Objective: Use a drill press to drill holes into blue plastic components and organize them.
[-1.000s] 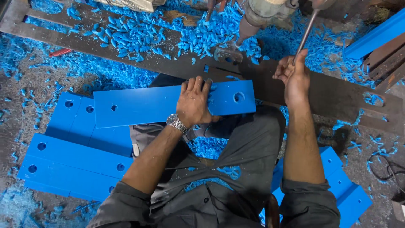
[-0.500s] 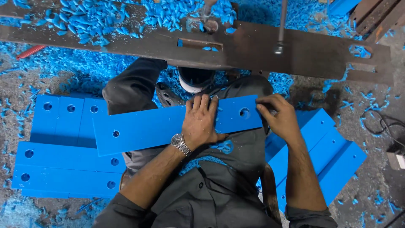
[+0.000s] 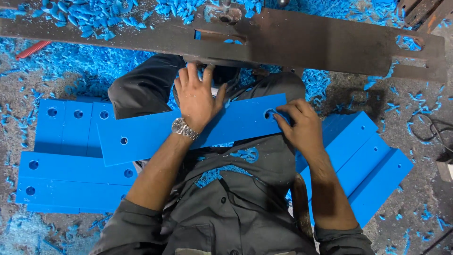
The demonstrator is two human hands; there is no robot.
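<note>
A long flat blue plastic bar (image 3: pixel 141 134) with drilled holes lies across my lap, tilted up toward the right. My left hand (image 3: pixel 197 97), with a metal wristwatch, rests flat on the bar's upper edge near its middle, fingers spread. My right hand (image 3: pixel 301 125) grips the bar's right end, fingers beside a round hole (image 3: pixel 270 114). Just beyond the bar runs a dark steel machine table (image 3: pixel 302 40) with slots.
Stacks of similar blue bars lie on the floor at left (image 3: pixel 66 174) and at right (image 3: pixel 365 160). Blue plastic shavings (image 3: pixel 89 19) cover the machine table and floor. A red spring (image 3: pixel 33 48) lies at far left. A black cable (image 3: pixel 432 130) runs at right.
My right hand came down from the machine lever to the bar's right end. The bar has slid off the steel table toward my lap and tilted; my left hand stayed on it.
</note>
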